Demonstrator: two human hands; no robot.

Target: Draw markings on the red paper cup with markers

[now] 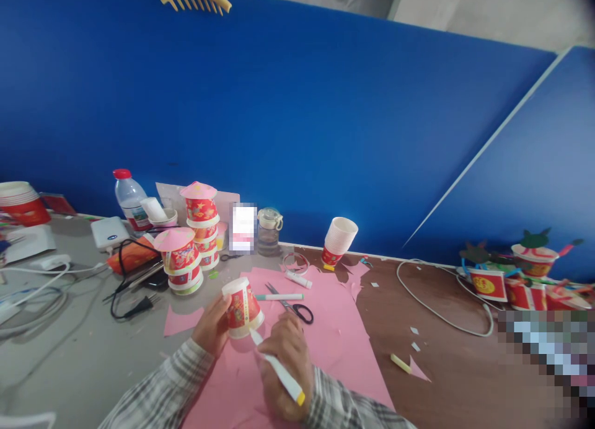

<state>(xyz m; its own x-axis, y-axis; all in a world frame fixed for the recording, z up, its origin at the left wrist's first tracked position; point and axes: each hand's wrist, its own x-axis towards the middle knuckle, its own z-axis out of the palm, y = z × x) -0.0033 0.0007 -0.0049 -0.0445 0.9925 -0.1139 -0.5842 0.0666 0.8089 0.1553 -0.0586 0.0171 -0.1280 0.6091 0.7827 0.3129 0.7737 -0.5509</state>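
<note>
My left hand (212, 325) grips a red and white paper cup (243, 311) from its left side, above the pink paper (332, 336). The cup is upside down and tilted, its wide rim low. In my right hand (289, 361) is a white marker (284, 377) with a yellow end, its other end close to the cup's rim; whether the two touch I cannot tell. Just beyond my right hand lie black-handled scissors (303, 313) and a white pen with a green end (283, 297). A white glue-like tube (299, 280) rests farther back.
Stacked cups with pink cone tops (199, 192) stand back left, near a red-capped bottle (131, 199) and black cable (121, 308). A glass jar (268, 234) and nested paper cups (341, 237) stand by the blue partition (288, 119). Decorated cups (488, 284) and a white cable (441, 330) lie right.
</note>
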